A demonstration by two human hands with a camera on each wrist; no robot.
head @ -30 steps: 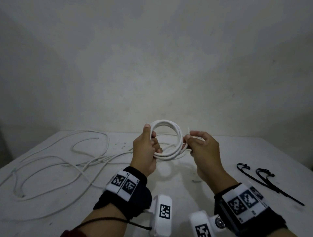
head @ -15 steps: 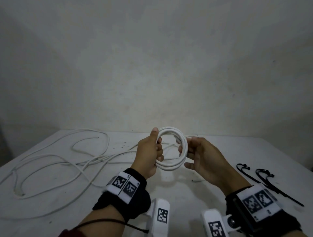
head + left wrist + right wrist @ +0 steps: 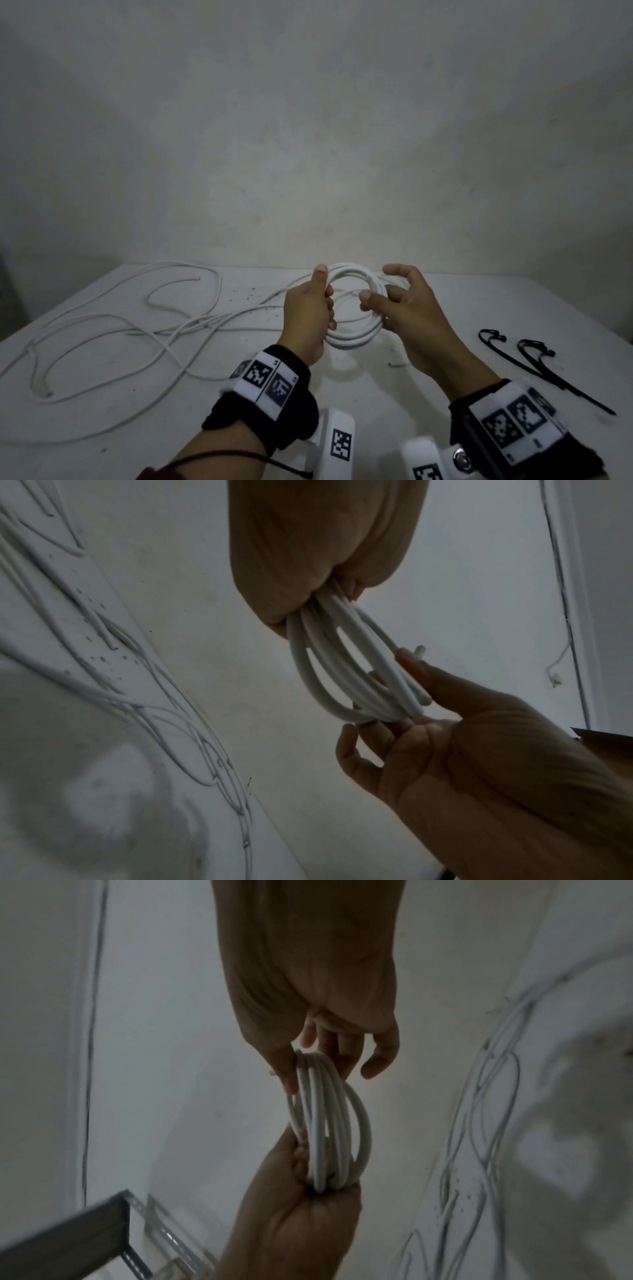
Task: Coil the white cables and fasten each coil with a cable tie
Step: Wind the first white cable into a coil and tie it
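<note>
A white cable coil (image 3: 354, 337) of several turns hangs upright above the table, between my hands. My left hand (image 3: 323, 294) grips its left side, thumb up on the rim. In the left wrist view the turns of the coil (image 3: 342, 669) fan out from that fist (image 3: 308, 588). My right hand (image 3: 380, 287) holds the coil's right side. In the right wrist view its thumb lies on one face of the coil (image 3: 325, 1123) and its fingers (image 3: 342, 1053) on the other. The cable's cut end (image 3: 419, 650) sticks up past my right fingers.
Several loose white cables (image 3: 137, 329) sprawl over the left half of the white table (image 3: 462, 308). Two black cable ties (image 3: 534, 363) lie at the right. A short white scrap (image 3: 397, 365) lies under my right hand. A plain wall stands behind the table.
My right hand left its pinch on the cable end and took the coil's right side with thumb and fingers. The coil shifted slightly right and tilted; my left grip held.
</note>
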